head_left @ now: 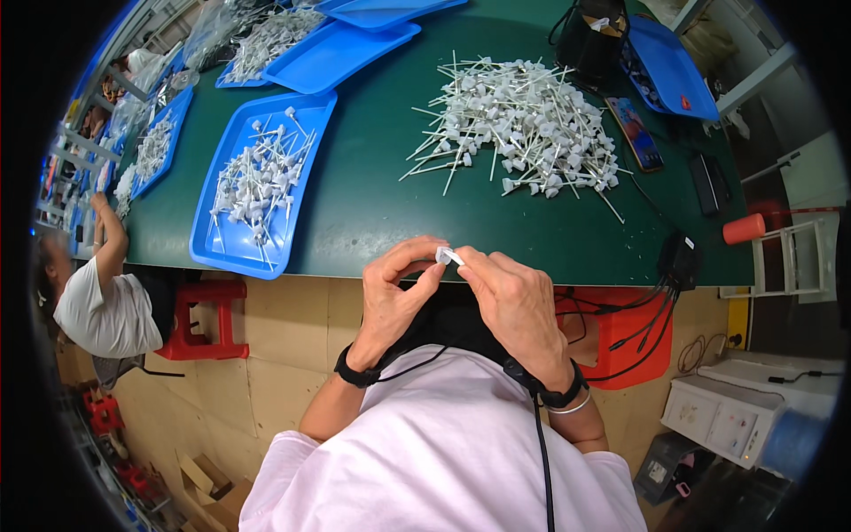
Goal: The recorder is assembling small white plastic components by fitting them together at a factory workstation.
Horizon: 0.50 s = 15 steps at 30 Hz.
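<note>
A small white plastic piece point(447, 255) is pinched between my two hands just above the front edge of the green table point(381, 195). My left hand point(394, 288) holds its left side with thumb and forefinger, fingers curled. My right hand point(517, 300) grips the right side, thumb and forefinger closed; its palm side is hidden. Beyond my hands, to the right, lies a big pile of white plastic pieces with thin stems point(523, 124). To the left, a blue tray point(203, 213) carries more of these stemmed pieces.
Farther left are more blue trays point(341, 58). At right stand a black container point(592, 40), a phone point(634, 133) and a black cable box point(678, 262). Red stools point(634, 341) stand under the table edge. Another person point(111, 306) works at the far left.
</note>
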Each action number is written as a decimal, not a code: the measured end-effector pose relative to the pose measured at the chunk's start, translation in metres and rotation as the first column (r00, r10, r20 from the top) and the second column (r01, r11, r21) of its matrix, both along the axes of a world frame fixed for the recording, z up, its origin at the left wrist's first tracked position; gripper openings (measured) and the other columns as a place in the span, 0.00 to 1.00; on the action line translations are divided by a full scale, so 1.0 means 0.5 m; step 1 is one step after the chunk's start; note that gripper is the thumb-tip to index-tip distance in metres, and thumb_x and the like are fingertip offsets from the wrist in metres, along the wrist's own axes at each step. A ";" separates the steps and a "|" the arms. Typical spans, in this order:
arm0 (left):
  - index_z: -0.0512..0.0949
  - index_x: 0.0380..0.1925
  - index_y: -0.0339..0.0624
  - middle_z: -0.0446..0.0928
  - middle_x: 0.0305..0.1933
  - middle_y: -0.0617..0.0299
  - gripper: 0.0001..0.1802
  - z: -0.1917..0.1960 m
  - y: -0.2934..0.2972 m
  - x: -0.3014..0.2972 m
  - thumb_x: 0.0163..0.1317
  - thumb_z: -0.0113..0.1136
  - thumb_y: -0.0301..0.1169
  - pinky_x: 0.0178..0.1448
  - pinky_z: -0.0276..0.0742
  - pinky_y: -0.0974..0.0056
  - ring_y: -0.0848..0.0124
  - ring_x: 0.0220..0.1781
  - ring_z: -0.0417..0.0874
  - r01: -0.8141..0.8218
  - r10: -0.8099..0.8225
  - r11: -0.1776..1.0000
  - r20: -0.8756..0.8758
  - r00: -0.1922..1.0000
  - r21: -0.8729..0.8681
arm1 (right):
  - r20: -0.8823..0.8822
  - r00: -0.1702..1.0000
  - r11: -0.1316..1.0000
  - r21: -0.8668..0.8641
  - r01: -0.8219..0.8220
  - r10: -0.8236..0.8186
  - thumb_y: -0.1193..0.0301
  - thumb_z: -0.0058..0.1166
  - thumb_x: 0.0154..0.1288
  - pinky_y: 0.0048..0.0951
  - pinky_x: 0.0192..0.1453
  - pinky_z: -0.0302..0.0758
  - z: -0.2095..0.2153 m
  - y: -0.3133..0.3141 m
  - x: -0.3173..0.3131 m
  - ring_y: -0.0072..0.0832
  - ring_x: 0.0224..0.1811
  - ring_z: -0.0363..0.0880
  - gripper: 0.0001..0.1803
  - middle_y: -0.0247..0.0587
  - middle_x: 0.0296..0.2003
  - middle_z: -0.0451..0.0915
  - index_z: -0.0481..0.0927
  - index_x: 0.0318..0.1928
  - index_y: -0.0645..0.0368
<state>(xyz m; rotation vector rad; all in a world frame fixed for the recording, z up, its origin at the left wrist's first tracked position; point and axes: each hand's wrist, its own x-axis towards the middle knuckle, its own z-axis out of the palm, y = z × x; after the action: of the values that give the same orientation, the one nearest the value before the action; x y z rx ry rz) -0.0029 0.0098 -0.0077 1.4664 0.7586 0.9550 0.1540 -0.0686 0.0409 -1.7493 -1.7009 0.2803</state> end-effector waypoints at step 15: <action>0.82 0.47 0.32 0.80 0.54 0.53 0.12 -0.006 0.001 -0.004 0.62 0.61 0.18 0.58 0.81 0.67 0.69 0.54 0.81 0.059 -0.059 0.998 -0.048 0.997 0.007 | 0.008 1.000 1.000 0.009 -0.004 0.004 0.69 0.57 0.68 0.43 0.23 0.71 -0.009 0.001 0.005 0.45 0.22 0.78 0.07 0.43 0.22 0.74 0.77 0.44 0.56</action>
<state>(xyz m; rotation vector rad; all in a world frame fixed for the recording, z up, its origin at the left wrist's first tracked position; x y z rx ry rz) -0.0049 0.0105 -0.0105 1.5154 0.7425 0.8819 0.1565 -0.0681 0.0366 -1.7426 -1.7087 0.2678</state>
